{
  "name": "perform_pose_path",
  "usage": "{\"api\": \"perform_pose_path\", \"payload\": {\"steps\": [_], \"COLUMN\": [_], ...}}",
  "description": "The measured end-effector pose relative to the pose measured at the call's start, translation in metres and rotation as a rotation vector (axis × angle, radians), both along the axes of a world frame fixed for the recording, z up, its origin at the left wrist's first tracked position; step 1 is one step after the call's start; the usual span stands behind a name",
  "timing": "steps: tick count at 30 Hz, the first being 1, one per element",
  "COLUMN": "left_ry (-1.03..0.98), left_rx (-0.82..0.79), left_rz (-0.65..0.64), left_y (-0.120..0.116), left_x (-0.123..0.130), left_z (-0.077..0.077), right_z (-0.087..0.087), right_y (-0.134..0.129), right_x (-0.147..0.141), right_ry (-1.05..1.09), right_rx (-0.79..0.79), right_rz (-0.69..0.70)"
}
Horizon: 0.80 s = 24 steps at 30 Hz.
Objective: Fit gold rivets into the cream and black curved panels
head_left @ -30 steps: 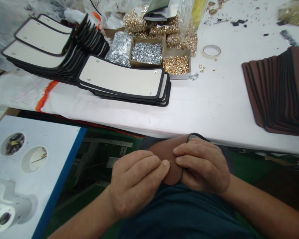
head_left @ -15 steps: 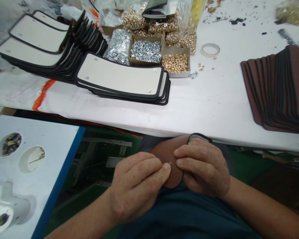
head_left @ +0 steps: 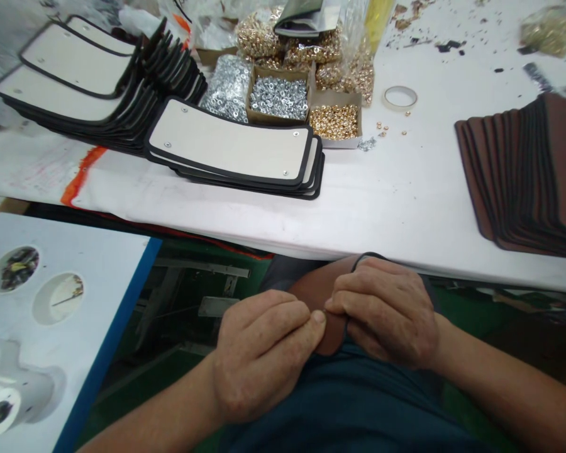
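A brown panel with a dark edge (head_left: 333,333) lies across my lap, curved between both hands. My left hand (head_left: 266,352) grips its left part, the thumb on the brown face close to a tiny stud. From the right, my right hand (head_left: 387,311) holds the panel, with its fingertips close to my left thumb at that same spot. The fingers cover most of the small piece between them. On the table in front stand an open box of silver rings (head_left: 279,97) and an open box of gold rings (head_left: 334,122).
Pale panels with black edges (head_left: 231,141) are stacked on the white table (head_left: 382,214), left of centre. Brown panels (head_left: 514,182) fan out at the right. A tape roll (head_left: 400,96) lies behind. A white machine (head_left: 19,384) stands at the lower left.
My right fingertips have moved left and now meet near my left thumb, covering the small stud that showed before. The camera view has shifted slightly.
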<state>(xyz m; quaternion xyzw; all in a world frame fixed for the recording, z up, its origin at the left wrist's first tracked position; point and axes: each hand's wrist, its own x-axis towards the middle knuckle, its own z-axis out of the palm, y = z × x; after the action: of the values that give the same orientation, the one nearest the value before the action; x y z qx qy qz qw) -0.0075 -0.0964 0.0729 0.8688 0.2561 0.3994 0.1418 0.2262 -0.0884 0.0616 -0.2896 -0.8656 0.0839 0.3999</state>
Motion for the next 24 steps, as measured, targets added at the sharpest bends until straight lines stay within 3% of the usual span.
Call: {"api": "perform_pose_path", "payload": {"steps": [9, 12, 16, 21, 24], "left_ry": [-0.058, -0.073, -0.052, -0.121, -0.216], "left_rx": [-0.155, -0.251, -0.224, -0.416, -0.537], "left_rz": [0.036, 0.053, 0.045, 0.15, 0.26], "left_y": [-0.001, 0.011, 0.033, 0.039, 0.033], "left_x": [0.008, 0.007, 0.003, 0.002, 0.004], "left_z": [0.005, 0.008, 0.002, -0.006, -0.005], "right_z": [-0.002, 0.0, 0.006, 0.018, 0.022], "right_y": [-0.007, -0.001, 0.01, 0.02, 0.028], "right_x": [-0.003, -0.004, 0.004, 0.011, 0.011], "right_ry": [0.014, 0.028, 0.032, 0.114, 0.182], "right_rx": [0.06, 0.046, 0.115, 0.101, -0.018], "right_rz": [-0.089, -0.113, -0.208, -0.392, -0.45]}}
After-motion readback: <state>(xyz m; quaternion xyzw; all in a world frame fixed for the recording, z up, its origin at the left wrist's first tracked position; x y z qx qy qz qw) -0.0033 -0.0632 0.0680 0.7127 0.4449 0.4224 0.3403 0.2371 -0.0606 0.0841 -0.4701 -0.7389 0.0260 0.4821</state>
